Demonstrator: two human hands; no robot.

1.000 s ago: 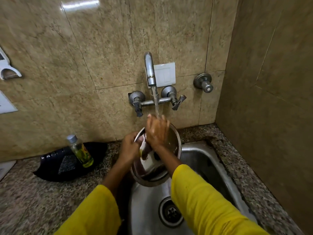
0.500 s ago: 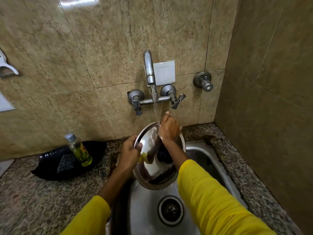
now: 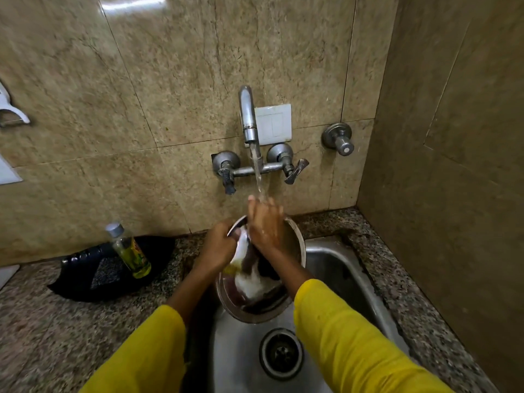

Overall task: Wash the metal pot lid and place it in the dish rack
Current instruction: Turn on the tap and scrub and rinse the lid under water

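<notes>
The round metal pot lid [image 3: 256, 303] is tilted over the steel sink [image 3: 334, 268], under water running from the wall tap [image 3: 247, 114]. My left hand [image 3: 217, 246] grips the lid's left rim, thumb over the edge. My right hand [image 3: 265, 222] lies flat on the lid's upper face, fingers spread, with the stream landing on its fingertips. The lid's shiny surface shows blurred reflections. No dish rack is in view.
A small bottle of yellow-green liquid [image 3: 129, 251] stands on a black tray [image 3: 93, 273] on the granite counter at left. The sink drain [image 3: 280, 354] lies below the lid. Tap handles [image 3: 293, 168] and a separate valve [image 3: 338, 140] project from the tiled wall. A side wall closes off the right.
My right hand slid from the lid's upper right rim back to its top centre, rubbing under the stream. The lid tilted slightly; my left hand kept its grip.
</notes>
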